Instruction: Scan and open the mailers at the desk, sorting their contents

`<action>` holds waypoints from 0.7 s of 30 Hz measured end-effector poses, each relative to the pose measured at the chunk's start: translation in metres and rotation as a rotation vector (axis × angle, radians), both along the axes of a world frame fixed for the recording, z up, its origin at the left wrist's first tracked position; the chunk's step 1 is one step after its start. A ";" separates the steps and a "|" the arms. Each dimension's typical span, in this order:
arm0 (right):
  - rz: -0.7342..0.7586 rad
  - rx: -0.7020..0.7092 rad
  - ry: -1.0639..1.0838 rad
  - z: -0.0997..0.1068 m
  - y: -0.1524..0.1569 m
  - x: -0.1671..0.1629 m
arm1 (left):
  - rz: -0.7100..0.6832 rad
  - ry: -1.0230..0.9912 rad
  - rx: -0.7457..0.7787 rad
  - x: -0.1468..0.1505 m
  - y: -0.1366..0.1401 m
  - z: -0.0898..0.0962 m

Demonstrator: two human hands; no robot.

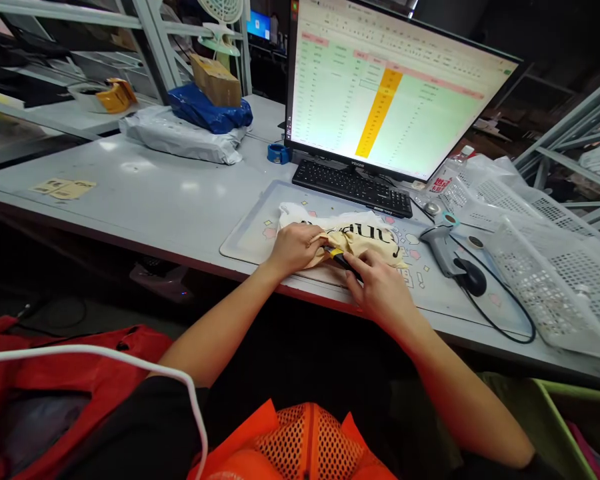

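A cream-and-white plastic mailer bag [375,235] with large black lettering lies on the pale desk mat [250,227] at the desk's front edge. My left hand [296,248] is closed on the bag's left part, bunching the film between its fingers. Held in my right hand [380,283] is a black and yellow utility knife [341,257], its front end pointing left against the bag beside my left fingers. Its blade is too small or hidden to make out.
A black keyboard [353,187] and a monitor [390,93] stand behind the bag. To the right are a barcode scanner [443,247], a black mouse [473,277] with its cable, and white plastic baskets [545,280]. Parcels [185,133] and a blue tape roll [279,154] sit at the back left.
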State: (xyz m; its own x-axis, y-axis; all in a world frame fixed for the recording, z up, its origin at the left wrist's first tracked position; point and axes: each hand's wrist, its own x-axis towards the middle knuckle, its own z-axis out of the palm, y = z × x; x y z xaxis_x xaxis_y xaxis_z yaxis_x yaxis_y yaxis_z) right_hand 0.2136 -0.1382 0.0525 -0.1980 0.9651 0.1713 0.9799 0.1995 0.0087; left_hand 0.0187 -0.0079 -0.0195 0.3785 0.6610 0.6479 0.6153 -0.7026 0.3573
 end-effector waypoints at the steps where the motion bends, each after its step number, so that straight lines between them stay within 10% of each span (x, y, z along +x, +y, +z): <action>1: -0.018 -0.005 -0.005 0.001 -0.002 0.000 | -0.002 0.003 0.010 0.000 0.000 -0.001; 21: 0.074 0.120 0.239 -0.011 -0.021 0.051 | -0.013 -0.009 -0.272 0.000 0.010 0.033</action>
